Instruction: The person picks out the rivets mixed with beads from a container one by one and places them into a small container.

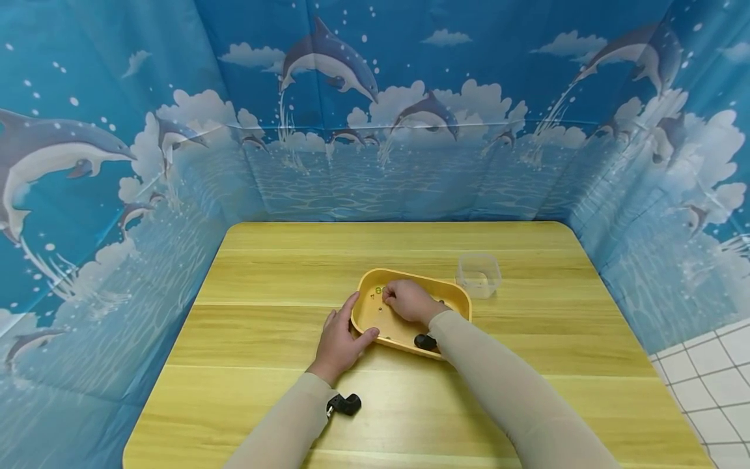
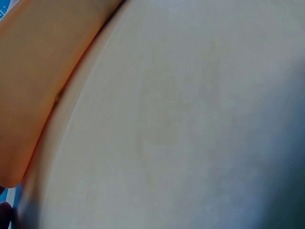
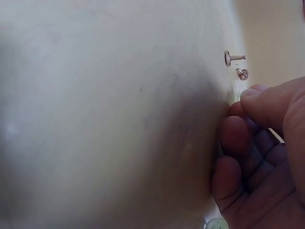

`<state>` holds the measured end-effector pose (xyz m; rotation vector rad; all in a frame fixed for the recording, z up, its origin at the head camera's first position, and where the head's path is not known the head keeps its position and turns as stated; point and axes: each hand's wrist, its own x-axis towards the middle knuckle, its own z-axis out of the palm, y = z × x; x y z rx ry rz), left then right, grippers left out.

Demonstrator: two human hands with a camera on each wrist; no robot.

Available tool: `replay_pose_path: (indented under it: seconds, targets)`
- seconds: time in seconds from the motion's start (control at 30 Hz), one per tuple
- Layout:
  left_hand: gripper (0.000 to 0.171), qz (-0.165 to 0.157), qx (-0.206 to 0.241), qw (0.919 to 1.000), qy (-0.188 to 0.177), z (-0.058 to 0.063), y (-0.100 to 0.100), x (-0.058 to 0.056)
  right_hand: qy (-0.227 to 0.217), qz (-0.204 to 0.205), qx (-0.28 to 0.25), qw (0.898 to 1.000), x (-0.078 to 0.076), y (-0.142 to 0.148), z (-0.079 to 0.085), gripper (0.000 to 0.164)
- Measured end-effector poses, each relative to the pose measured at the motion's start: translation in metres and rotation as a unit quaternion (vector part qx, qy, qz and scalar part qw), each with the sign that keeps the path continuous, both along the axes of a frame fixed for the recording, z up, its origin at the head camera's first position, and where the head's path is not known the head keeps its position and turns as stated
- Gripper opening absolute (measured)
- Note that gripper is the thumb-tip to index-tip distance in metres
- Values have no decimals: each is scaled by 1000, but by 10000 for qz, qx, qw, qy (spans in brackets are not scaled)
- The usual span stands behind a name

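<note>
A yellow-orange tray [image 1: 430, 281] stands on the table with small things scattered on its floor. My left hand [image 1: 338, 344] lies against its near left corner, thumb on the near rim and fingers along the left side. My right hand [image 1: 408, 301] reaches inside, thumb and forefinger tips pinched together low at the floor. A tiny bright thing shows at those tips; its kind is unclear. Just beyond them in the right wrist view are a flat-headed metal pin [image 3: 228, 58] and a small knotted metal piece [image 3: 243, 74]. A green piece [image 1: 378, 290] lies near the tray's far left corner.
A clear plastic box [image 1: 479, 277] stands right behind the tray, with something small at its bottom. Both lie on a wood-grain table [image 1: 269, 260]. A dolphin-print curtain [image 1: 381, 176] encloses the back and sides. A pale round piece [image 3: 217, 223] shows beneath the right hand.
</note>
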<state>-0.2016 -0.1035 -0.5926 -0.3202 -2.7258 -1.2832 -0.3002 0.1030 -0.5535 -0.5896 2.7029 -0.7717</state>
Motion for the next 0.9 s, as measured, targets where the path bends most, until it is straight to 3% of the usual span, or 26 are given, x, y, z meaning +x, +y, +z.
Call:
replay_pose_path:
  seconds: [0.9]
  targets:
    - [86, -19, 32, 10000, 27, 2, 0, 0, 141, 58, 97, 9998, 2, -1, 0, 10]
